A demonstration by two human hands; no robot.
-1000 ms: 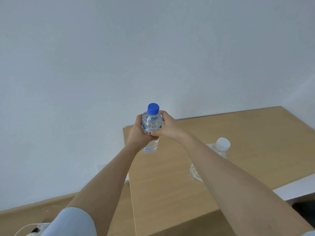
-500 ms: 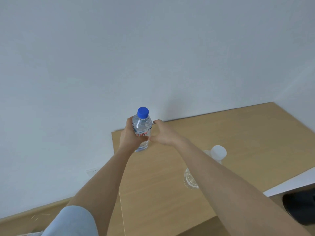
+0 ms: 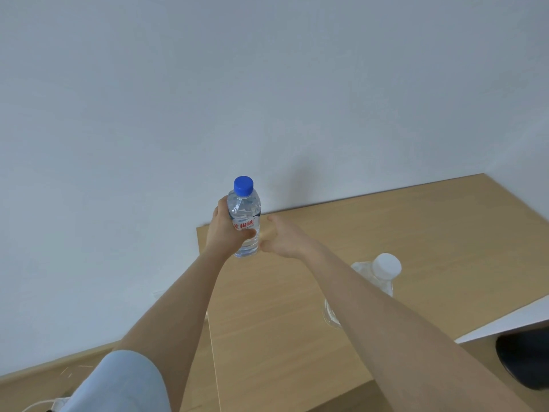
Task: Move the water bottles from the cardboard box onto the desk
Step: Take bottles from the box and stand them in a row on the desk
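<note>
Blue-capped bottle [image 3: 245, 221] is upright at the far left corner of the bench [image 3: 430, 233], fingers of the left hand [image 3: 224, 233] curled round it. The right hand [image 3: 285, 239] is just beside it, fingers spread, holding nothing. White-capped bottle [image 3: 386, 270] already stands nearer, to the right. Box not in view; remainder unknown.

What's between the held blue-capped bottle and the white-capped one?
In the head view, the open right hand and its forearm cross between the blue-capped bottle and the white-capped bottle, above bare desk.
</note>
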